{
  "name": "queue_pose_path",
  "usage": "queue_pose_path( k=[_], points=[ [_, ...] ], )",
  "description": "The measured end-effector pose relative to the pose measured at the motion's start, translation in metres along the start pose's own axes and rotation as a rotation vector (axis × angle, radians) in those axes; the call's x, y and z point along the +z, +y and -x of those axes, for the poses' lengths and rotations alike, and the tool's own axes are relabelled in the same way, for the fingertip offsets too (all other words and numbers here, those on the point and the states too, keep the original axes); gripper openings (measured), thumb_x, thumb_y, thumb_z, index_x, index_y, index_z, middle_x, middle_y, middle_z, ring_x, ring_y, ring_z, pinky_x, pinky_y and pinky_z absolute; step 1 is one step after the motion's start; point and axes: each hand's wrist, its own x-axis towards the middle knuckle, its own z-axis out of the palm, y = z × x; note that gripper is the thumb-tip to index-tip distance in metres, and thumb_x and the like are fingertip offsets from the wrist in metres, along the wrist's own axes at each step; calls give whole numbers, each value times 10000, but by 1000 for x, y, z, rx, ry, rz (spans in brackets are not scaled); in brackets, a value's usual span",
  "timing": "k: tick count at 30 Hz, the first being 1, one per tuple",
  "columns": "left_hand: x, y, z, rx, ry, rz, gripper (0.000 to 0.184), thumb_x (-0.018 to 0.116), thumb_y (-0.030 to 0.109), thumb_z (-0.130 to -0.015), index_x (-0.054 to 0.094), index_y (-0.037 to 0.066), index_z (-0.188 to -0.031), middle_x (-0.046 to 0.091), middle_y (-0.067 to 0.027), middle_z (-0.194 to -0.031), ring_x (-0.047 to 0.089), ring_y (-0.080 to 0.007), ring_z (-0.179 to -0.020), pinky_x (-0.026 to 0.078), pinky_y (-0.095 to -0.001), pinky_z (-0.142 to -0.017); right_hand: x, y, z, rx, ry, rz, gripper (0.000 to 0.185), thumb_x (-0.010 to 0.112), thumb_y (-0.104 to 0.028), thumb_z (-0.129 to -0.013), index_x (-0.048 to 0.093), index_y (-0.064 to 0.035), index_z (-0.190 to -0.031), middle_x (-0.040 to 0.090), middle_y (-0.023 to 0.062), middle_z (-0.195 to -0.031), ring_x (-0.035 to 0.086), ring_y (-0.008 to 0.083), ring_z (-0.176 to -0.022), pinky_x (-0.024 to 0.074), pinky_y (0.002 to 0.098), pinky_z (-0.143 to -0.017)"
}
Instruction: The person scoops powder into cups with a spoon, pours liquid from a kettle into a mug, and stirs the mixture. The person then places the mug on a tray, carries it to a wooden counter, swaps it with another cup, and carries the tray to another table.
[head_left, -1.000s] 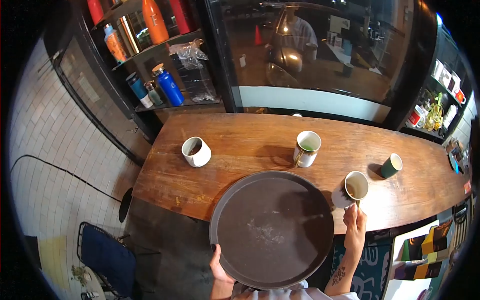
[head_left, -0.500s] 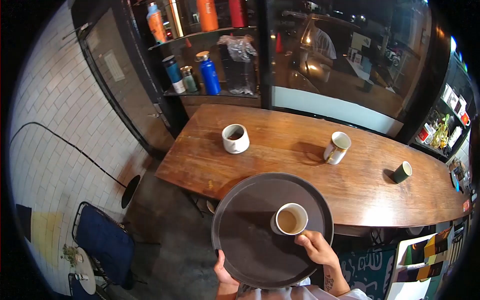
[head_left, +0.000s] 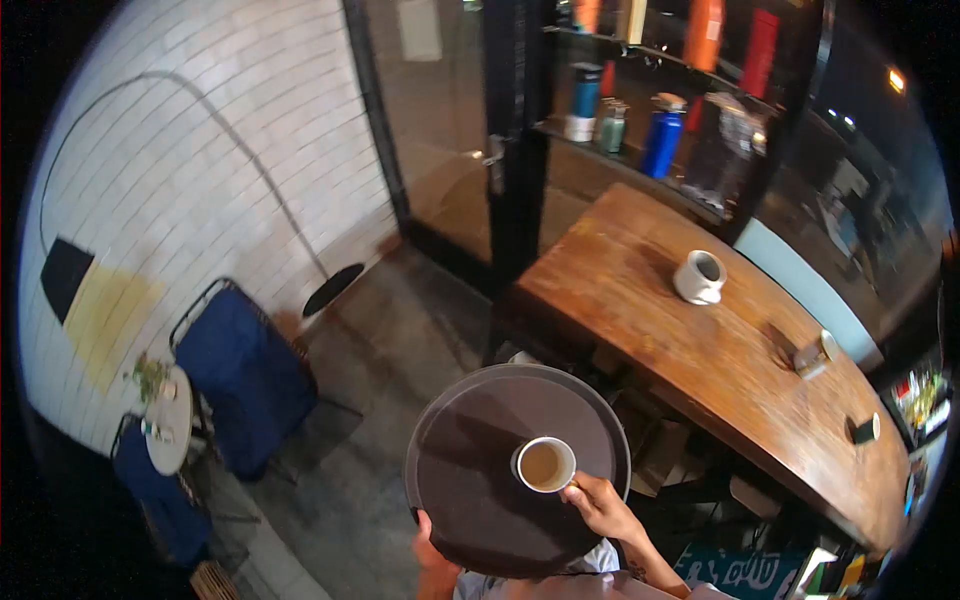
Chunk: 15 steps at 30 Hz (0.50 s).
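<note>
A round dark brown tray (head_left: pixel 468 500) is in front of me, its near left rim gripped by my left hand (head_left: pixel 433 550). The thumb shows at the rim; the other fingers are hidden beneath. Toward the right of the tray stands a white mug (head_left: pixel 543 466) with light brown liquid inside. My right hand (head_left: pixel 602 508) is closed on the mug's handle, which the fingers mostly cover. The mug is upright and appears to rest on the tray.
The wooden table (head_left: pixel 640 320) on the right bears a white mug (head_left: pixel 697 283) with dark contents, a tipped-looking pale mug (head_left: pixel 815 355) and a small dark cup (head_left: pixel 864 430). At left are a blue chair (head_left: pixel 245 375), a small round table (head_left: pixel 168 440) and a floor lamp (head_left: pixel 333 290).
My view has swung left, so the table now lies to the right and more floor and chairs show. The tray is now mostly over the floor, with both hands keeping their holds.
</note>
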Motion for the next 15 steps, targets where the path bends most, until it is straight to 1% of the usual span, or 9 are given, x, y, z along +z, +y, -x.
queue_pose_path(
  k=[1, 4, 6, 8, 9, 10, 12, 13, 15],
  points=[
    [-4, 10, 5, 16, 39, 52, 687, 427, 504, -1035, 328, 27, -1520, 404, -167, -1533, 439, -380, -1361, 369, -537, -1120, 15, 11, -11, 34, -49, 21, 267, 513, -218, -1057, 576, 38, -1017, 517, 122, -720, 463, 161, -675, 426, 356, -621],
    [-38, 15, 9, 106, 144, 144, 718, 452, 516, -1024, 309, 27, -1529, 384, -167, -1540, 421, -388, -1370, 368, -544, -1117, 63, 42, -49, -5, -101, -40, 293, 503, -239, -1063, 578, 45, -1050, 477, 106, -703, 429, 131, -675, 404, 343, -601],
    [-63, 10, -1, 177, 206, 184, 732, 465, 522, -1018, 305, 26, -1531, 382, -167, -1538, 414, -393, -1372, 365, -548, -1116, 80, 58, -73, 32, -169, -43, 323, 487, -258, -1070, 574, 52, -1073, 459, 82, -702, 431, 121, -681, 409, 336, -612],
    [-90, 5, -4, 230, 364, 280, 733, 461, 520, -1019, 297, 28, -1537, 387, -170, -1531, 424, -399, -1359, 364, -550, -1114, 94, 65, -96, 121, -218, -89, 333, 476, -266, -1076, 577, 52, -1080, 465, 49, -716, 432, 119, -688, 405, 323, -613],
    [-103, 0, -9, 222, 411, 297, 733, 461, 520, -1019, 297, 28, -1537, 387, -170, -1531, 424, -399, -1359, 364, -550, -1114, 101, 86, -110, 134, -225, -86, 337, 461, -265, -1080, 584, 49, -1092, 478, 20, -735, 434, 111, -698, 396, 308, -608],
    [-120, -5, -11, 234, 509, 308, 731, 464, 515, -1018, 297, 27, -1537, 380, -174, -1533, 418, -401, -1362, 363, -552, -1112, 109, 105, -122, 116, -166, -27, 324, 449, -253, -1081, 580, 40, -1040, 467, 11, -733, 421, 97, -696, 381, 302, -595],
    [-152, -19, -19, 228, 647, 327, 730, 467, 511, -1017, 297, 27, -1537, 373, -177, -1536, 411, -403, -1366, 361, -555, -1111, 117, 153, -143, 176, -138, 4, 367, 439, -314, -1087, 513, -34, -861, 475, -15, -753, 445, 94, -690, 391, 278, -621],
    [-166, -26, -24, 207, 737, 340, 736, 471, 512, -1012, 296, 28, -1538, 359, -178, -1545, 396, -407, -1374, 359, -560, -1111, 123, 179, -153, 214, -165, 12, 367, 439, -314, -1087, 513, -34, -861, 475, -15, -753, 445, 94, -690, 391, 278, -621],
    [-181, -40, -38, 173, 842, 355, 742, 475, 514, -1008, 296, 30, -1540, 344, -180, -1554, 382, -411, -1383, 356, -565, -1111, 134, 233, -178, 270, -43, -48, 346, 426, -326, -1091, 492, -79, -858, 430, -35, -729, 399, 80, -663, 361, 267, -600]
  ],
)
